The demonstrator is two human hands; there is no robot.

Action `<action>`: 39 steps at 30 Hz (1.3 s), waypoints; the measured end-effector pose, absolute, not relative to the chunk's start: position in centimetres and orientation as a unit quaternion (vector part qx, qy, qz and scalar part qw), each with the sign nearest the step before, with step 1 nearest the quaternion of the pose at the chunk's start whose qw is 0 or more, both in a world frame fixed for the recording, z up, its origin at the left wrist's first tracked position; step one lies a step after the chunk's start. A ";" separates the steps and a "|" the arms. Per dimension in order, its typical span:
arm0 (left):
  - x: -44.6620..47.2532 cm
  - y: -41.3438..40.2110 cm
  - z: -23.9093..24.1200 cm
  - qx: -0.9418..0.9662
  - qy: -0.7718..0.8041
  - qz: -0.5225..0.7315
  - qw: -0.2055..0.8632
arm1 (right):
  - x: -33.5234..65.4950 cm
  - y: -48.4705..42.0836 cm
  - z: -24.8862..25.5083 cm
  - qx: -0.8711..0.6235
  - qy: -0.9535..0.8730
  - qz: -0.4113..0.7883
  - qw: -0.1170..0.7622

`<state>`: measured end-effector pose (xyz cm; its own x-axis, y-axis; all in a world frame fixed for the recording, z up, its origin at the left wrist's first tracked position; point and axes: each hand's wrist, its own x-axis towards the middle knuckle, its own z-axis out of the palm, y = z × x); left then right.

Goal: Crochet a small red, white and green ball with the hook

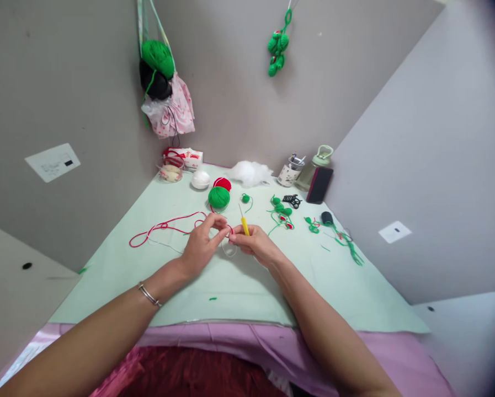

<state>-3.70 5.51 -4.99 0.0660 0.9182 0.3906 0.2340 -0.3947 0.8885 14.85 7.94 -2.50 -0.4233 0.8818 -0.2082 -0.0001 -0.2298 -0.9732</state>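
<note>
Both my hands are close together over the middle of the table. My left hand pinches red yarn between thumb and fingers. A yellow-handled crochet hook sits in my right hand, its metal tip pointing up and away. My right fingertips also touch the red yarn. A loop of thin white yarn hangs below the fingers. Loose red yarn trails across the table to the left, with a white strand beside it. Beyond the hands lie a green yarn ball, a red yarn ball and a white yarn ball.
White stuffing, a pen cup, a bottle and a phone stand along the back. Green crocheted pieces, black scissors and green yarn scraps lie to the right. A clear bowl is at back left.
</note>
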 end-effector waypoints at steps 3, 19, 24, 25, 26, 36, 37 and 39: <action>-3.7 5.6 -4.8 0.634 0.444 0.516 0.367 | 14.9 8.0 -2.5 -0.417 -0.516 0.652 0.366; -3.6 6.3 -5.5 0.594 0.443 0.505 0.442 | 14.5 7.8 -3.0 -0.433 -0.539 0.582 0.427; -3.7 6.0 -5.3 0.608 0.456 0.527 0.380 | 14.2 7.8 -3.4 -0.447 -0.540 0.563 0.437; -3.7 6.0 -5.2 0.611 0.454 0.527 0.377 | 14.2 7.8 -3.5 -0.449 -0.541 0.559 0.439; -3.8 6.0 -5.1 0.614 0.453 0.526 0.377 | 14.2 7.8 -3.6 -0.450 -0.542 0.555 0.441; -3.7 6.0 -4.8 0.614 0.457 0.525 0.372 | 14.2 7.7 -3.6 -0.458 -0.559 0.530 0.444; -3.7 6.0 -4.7 0.613 0.458 0.526 0.370 | 14.2 7.6 -3.6 -0.457 -0.560 0.530 0.444; -3.6 5.9 -4.6 0.612 0.461 0.528 0.367 | 14.2 7.6 -3.6 -0.455 -0.562 0.530 0.442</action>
<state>-3.62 5.87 -4.64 0.0178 0.9514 0.3075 0.1757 -0.3057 0.9358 14.17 7.56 -3.58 -0.1946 0.9808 0.0151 0.0430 0.0239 -0.9988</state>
